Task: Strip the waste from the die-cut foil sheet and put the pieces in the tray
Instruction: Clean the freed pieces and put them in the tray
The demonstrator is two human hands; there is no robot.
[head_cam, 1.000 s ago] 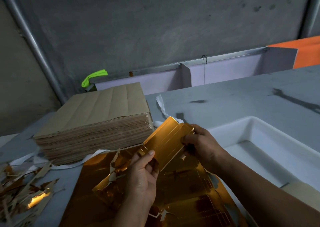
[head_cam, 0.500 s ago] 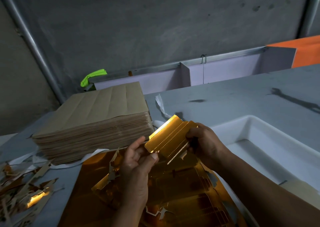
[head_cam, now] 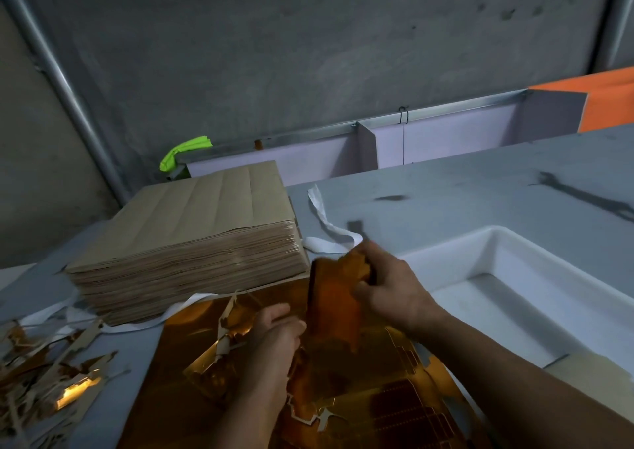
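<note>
Right hand (head_cam: 391,287) has its fingers curled tight round the top of the gold foil piece (head_cam: 334,308), which is blurred and held upright over the foil sheet (head_cam: 192,352). Left hand (head_cam: 274,342) is just beside the piece's left edge, fingers straight and holding nothing. White tray (head_cam: 453,248) lies close on the right. Brown paper stack (head_cam: 192,236) hems in the left, with waste scraps (head_cam: 51,373) beyond it.

1. The right hand (head_cam: 391,287) gripped a blurred gold foil piece (head_cam: 334,308) by its far right edge, over the foil sheet (head_cam: 394,400).
2. The left hand (head_cam: 274,339) hung just left of the piece, fingers loosely extended.
3. A white tray (head_cam: 497,239) sat on the counter (head_cam: 446,191), to the right.
4. A stack of brown sheets (head_cam: 192,236) stood at far left.
5. Waste scraps (head_cam: 51,373) lay at near left.
</note>
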